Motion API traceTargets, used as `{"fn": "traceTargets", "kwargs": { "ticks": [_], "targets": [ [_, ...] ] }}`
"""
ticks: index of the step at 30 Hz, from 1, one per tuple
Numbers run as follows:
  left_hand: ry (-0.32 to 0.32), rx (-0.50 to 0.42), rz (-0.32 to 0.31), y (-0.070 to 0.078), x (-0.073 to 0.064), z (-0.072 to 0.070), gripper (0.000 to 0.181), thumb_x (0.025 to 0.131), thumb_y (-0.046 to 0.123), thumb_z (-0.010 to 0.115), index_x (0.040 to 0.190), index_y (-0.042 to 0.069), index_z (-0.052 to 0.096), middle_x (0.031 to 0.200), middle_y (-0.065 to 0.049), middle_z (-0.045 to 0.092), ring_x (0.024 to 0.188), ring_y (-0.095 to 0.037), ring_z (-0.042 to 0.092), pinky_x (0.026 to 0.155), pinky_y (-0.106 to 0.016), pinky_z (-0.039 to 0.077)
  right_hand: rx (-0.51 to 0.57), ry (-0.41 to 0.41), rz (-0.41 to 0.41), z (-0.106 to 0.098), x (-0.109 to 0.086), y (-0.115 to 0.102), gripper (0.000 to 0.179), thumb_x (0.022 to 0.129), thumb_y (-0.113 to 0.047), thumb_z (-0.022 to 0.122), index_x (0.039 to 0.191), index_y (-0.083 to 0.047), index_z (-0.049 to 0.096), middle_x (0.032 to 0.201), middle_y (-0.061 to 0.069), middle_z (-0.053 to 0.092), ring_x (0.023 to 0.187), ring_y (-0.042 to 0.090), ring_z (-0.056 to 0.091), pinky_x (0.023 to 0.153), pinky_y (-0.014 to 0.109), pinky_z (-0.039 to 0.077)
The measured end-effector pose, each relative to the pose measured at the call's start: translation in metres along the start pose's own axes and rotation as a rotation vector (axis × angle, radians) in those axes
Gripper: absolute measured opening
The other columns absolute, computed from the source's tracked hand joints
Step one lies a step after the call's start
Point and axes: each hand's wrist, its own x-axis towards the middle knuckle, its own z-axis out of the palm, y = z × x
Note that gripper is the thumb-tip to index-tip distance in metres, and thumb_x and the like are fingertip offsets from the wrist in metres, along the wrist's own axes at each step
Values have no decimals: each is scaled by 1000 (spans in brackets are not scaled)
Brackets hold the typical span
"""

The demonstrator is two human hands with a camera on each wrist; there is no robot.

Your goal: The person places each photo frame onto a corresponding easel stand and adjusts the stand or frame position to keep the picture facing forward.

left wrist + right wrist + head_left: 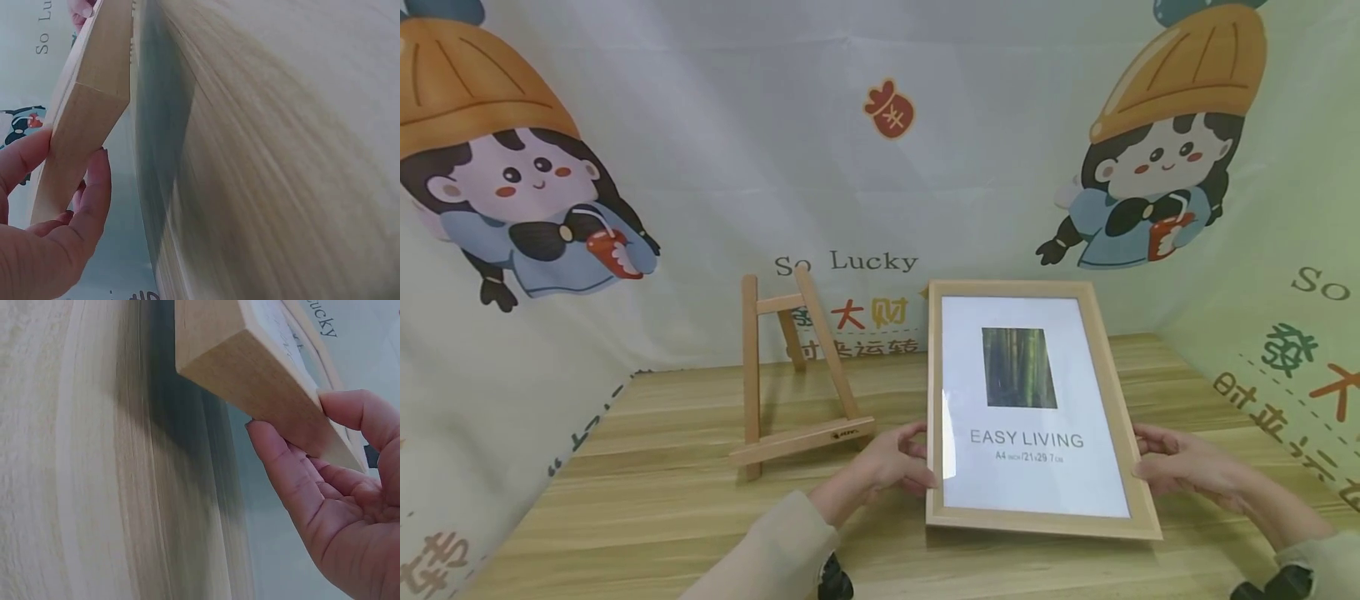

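A light wooden picture frame (pixel 1037 475) with a white insert, a bamboo picture and the words EASY LIVING tilts back over the table. My left hand (pixel 891 462) grips its left side, thumb on the front face and fingers behind. On the opposite side my right hand (pixel 1187 467) holds it the same way. Both wrist views show the frame's lower edge raised above the wood, with a shadow beneath it. A small wooden easel (pixel 805 437) stands upright left of the frame, its ledge close to my left hand.
The wood-grained table (pixel 625 492) reaches back to a pale printed cloth (pixel 737 125) with cartoon figures and lettering. More of this cloth hangs along the left and right sides. The easel's rear leg (pixel 792 342) stands near the table's back edge.
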Motion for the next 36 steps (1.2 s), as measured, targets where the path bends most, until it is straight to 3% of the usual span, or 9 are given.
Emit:
{"fn": "traceTargets", "kwargs": {
  "ticks": [4, 10, 13, 21, 27, 33, 36],
  "targets": [
    [23, 8, 22, 3, 0, 0, 84, 66, -17, 65, 141, 2, 31, 102, -16, 53, 68, -17, 58, 69, -36, 56, -33, 49, -1, 2, 0, -4, 77, 91, -11, 51, 136, 19, -4, 115, 10, 49, 96, 15, 59, 81, 34, 53],
    [55, 31, 34, 5, 0, -1, 85, 65, -17, 66, 140, 5, 34, 108, -17, 53, 75, -19, 59, 69, -35, 56, -79, 116, -2, 4, 0, -6, 80, 89, -14, 54, 137, 18, -1, 125, 32, 36, 97, 13, 56, 80, 30, 52],
    [57, 18, 55, 5, 1, -2, 86, 64, -19, 65, 141, 3, 32, 109, -18, 53, 73, -19, 60, 69, -35, 56, -85, 138, -12, 5, 1, -8, 80, 89, -13, 55, 137, 19, -1, 127, 37, 31, 95, 11, 56, 80, 30, 51],
    [67, 11, 125, 6, 2, -6, 87, 63, -22, 64, 141, 3, 32, 107, -18, 52, 72, -20, 59, 69, -33, 56, -113, 200, -74, 7, 3, -13, 81, 87, -10, 57, 137, 18, 0, 125, 37, 32, 89, 9, 57, 77, 29, 52],
    [68, 21, 168, 9, 1, -7, 85, 65, -21, 64, 140, 3, 33, 109, -18, 51, 74, -19, 59, 69, -32, 56, -131, 217, -113, 6, 4, -16, 79, 87, -8, 56, 138, 17, 1, 119, 25, 44, 90, 6, 57, 77, 30, 53],
    [59, 49, 198, 7, 1, -11, 87, 66, -20, 65, 142, 2, 29, 112, -19, 50, 77, -17, 60, 72, -32, 56, -164, 233, -140, 8, 6, -15, 78, 88, -9, 56, 137, 18, 2, 126, 40, 33, 92, 0, 55, 78, 25, 52],
    [42, 51, 208, 2, 2, -13, 86, 67, -19, 65, 142, 2, 28, 112, -18, 49, 79, -17, 61, 73, -32, 55, -159, 236, -161, 11, 7, -12, 78, 87, -7, 56, 137, 18, 3, 121, 30, 43, 93, -1, 55, 79, 24, 52]
  ]
}}
